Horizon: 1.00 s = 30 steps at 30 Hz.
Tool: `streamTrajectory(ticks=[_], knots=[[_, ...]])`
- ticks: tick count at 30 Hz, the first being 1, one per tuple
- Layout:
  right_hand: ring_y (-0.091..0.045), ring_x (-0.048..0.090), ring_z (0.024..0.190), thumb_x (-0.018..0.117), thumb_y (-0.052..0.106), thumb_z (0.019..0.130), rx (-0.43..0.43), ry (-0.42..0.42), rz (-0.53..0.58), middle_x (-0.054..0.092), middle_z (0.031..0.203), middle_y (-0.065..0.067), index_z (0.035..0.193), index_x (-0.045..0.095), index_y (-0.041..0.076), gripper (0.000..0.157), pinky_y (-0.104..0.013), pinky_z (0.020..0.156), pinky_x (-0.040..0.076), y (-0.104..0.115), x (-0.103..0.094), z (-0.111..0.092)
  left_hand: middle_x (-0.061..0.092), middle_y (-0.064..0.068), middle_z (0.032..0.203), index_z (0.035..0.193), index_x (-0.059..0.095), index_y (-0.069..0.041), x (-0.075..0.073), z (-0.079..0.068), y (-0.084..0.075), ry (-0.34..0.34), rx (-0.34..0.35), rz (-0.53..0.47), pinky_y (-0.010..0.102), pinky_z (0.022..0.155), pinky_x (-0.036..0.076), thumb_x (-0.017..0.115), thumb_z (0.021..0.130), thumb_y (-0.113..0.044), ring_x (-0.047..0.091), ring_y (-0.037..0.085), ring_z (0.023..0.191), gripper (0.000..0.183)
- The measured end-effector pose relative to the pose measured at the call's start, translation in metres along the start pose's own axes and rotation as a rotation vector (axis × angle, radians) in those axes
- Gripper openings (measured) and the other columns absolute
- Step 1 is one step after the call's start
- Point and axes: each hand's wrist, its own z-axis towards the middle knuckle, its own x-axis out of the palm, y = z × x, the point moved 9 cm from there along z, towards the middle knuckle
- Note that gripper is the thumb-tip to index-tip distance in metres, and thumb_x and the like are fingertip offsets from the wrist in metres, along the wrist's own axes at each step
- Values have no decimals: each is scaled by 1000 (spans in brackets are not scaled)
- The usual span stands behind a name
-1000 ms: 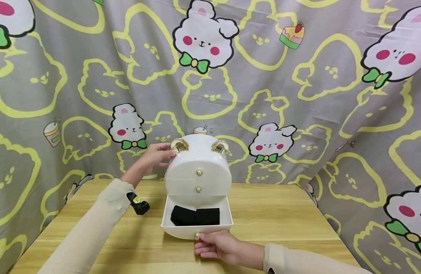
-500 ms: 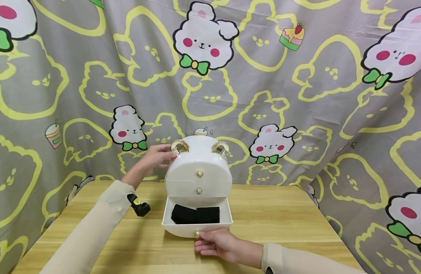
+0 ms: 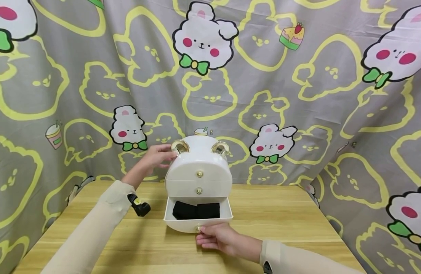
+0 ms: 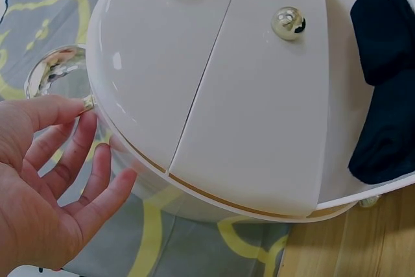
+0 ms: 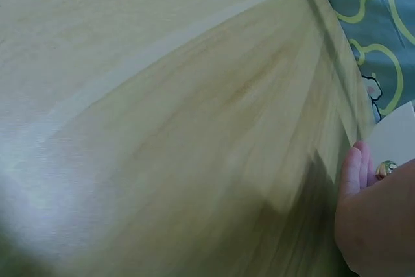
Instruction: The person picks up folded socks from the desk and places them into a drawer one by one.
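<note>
A white drawer box (image 3: 210, 165) with gold ears and gold knobs stands on the table. Its bottom drawer (image 3: 181, 225) is pulled out, and folded black cloth pieces (image 3: 196, 211), like socks, lie inside. My right hand (image 3: 225, 239) pinches the gold knob (image 3: 198, 228) on that drawer's front. At the box's upper left, my left hand (image 4: 45, 186) pinches the base of one gold ear (image 4: 58, 72) between thumb and index finger, its other fingers spread beside the curved side. Both upper drawers are closed. In the right wrist view, the right hand (image 5: 379, 215) hides most of the drawer.
The wooden table (image 3: 282, 220) extends to both sides of the box. A grey patterned curtain (image 3: 320, 95) hangs right behind and around it. A black wrist camera (image 3: 140, 205) juts out below the left sleeve.
The bottom drawer has slid slightly inward toward the box, with the right hand moving along on its knob. The left hand stays at the ear.
</note>
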Motion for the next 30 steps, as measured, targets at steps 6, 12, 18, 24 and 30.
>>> streamTrajectory(ticks=[6, 12, 18, 24, 30], knots=[[-14, 76, 82, 62, 13, 101, -11, -24, 15, 78, 93, -9, 116, 68, -4, 23, -28, 79, 64, 3, -3, 9, 70, 8, 119, 146, 54, -8, 2, -1, 0, 12, -4, 2, 47, 102, 57, 64, 101, -24, 60, 29, 121, 49], [-14, 76, 82, 63, 14, 101, -17, -40, 5, 78, 93, -10, 116, 68, -5, 24, -29, 79, 64, 5, -4, 15, 70, 3, 113, 145, 55, -8, 3, -1, -1, 16, 1, -4, 47, 101, 57, 65, 101, -23, 61, 27, 118, 48], [-13, 76, 79, 64, 14, 100, -14, -46, -4, 78, 92, -10, 114, 69, -4, 23, -28, 76, 64, 8, -6, 17, 70, 6, 116, 145, 55, -8, 1, 0, -1, 13, 0, -4, 47, 102, 56, 66, 100, -24, 60, 29, 120, 50], [-11, 75, 77, 63, 13, 101, -20, -51, -1, 79, 91, -9, 113, 70, -2, 21, -25, 73, 63, 10, -7, 20, 69, 9, 120, 147, 53, -9, 0, -1, -1, 15, -2, -5, 49, 104, 55, 65, 101, -25, 59, 31, 123, 50], [-12, 76, 76, 64, 12, 100, -33, -57, 16, 79, 91, -9, 114, 70, -4, 22, -26, 73, 64, 14, -8, 25, 69, 5, 116, 146, 54, -9, 0, -1, -2, 11, -14, -9, 46, 102, 57, 66, 100, -24, 60, 27, 119, 50]])
